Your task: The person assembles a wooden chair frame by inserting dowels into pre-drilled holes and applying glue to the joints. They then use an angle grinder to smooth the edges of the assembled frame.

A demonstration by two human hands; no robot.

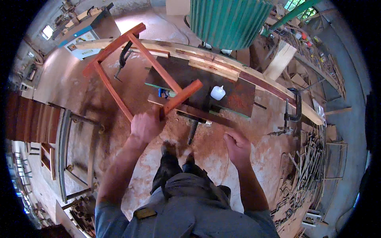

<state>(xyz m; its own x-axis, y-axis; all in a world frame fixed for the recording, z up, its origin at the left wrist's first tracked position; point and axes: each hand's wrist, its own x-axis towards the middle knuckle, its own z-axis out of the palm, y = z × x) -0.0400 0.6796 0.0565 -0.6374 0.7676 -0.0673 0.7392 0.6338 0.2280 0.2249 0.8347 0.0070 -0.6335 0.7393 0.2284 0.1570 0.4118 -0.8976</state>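
Note:
My left hand [146, 127] is wrapped around the near corner of a reddish wooden frame [154, 64]. The frame is tilted up over the left side of a dark-topped workbench [170, 71], its long rails running up and away to the left. My right hand [237, 147] is closed, thumb uppermost, just below the right end of a dark wooden strip [202, 114] along the bench's near edge. Whatever its fingers hold, if anything, is hidden. A white squeeze bottle [218, 93] stands on the bench between the hands, toward the far side.
A long pale curved beam [214, 57] spans the bench's far side, with a C-clamp [294, 105] at its right end. Another clamp [124, 57] is by the frame. Beyond stands a green ribbed drum [226, 22]. Many metal clamps [305, 166] crowd the right; stacked boards [29, 119] the left.

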